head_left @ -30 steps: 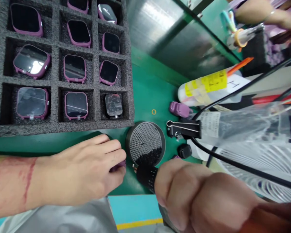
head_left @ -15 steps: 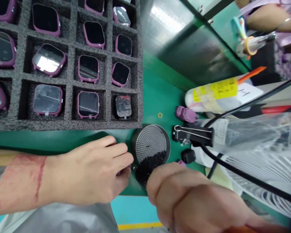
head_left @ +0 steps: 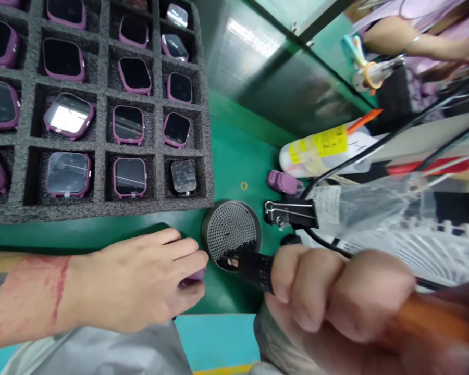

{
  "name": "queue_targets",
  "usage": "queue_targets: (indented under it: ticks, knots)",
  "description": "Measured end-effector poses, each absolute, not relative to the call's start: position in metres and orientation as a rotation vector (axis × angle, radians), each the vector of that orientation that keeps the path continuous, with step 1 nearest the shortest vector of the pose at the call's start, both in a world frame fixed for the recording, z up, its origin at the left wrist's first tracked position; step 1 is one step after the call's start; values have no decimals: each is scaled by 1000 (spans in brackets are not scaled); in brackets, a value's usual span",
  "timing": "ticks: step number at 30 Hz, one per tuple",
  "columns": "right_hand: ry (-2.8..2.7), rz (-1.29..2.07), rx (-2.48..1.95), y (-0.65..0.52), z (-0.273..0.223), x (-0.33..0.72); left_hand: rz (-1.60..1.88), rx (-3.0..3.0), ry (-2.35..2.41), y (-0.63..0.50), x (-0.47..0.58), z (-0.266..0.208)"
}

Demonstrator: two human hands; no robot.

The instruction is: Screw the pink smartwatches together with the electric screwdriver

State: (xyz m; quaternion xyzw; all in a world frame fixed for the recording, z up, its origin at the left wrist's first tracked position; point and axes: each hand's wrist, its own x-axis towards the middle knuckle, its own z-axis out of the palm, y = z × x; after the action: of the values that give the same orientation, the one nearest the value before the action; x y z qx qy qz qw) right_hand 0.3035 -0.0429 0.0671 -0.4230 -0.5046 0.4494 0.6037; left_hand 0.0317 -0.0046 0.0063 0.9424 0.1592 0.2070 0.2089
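Observation:
My right hand (head_left: 328, 286) is wrapped round an electric screwdriver (head_left: 256, 271) with a black nose and an orange body. Its tip points left, over the lower part of a round grey dish (head_left: 230, 224) with a dimpled plate. Small black screws (head_left: 247, 248) are heaped along that side of the dish. To the left, my left hand (head_left: 140, 281) rests low over the green bench, fingers curled round a purple watch case (head_left: 196, 276). Most of the case is hidden under the fingers.
A grey foam tray (head_left: 152, 205) with several purple watches stands at upper left. Right of the dish are a purple part (head_left: 283, 182), a black binder clip (head_left: 291, 213), a white bottle (head_left: 316, 148) and cables. Another person's arm (head_left: 391, 39) shows at upper right.
My right hand has swung the screwdriver to the right and upward, so its tip now shows over the screws. The view has shifted slightly; my left hand stays nearly in place.

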Motion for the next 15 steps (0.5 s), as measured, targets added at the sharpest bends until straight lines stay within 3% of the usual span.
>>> queue_targets:
  ticks: [15]
  knots:
    - [-1365,1195,-844,-16,56,303,603,2666,512,-6,26,11]
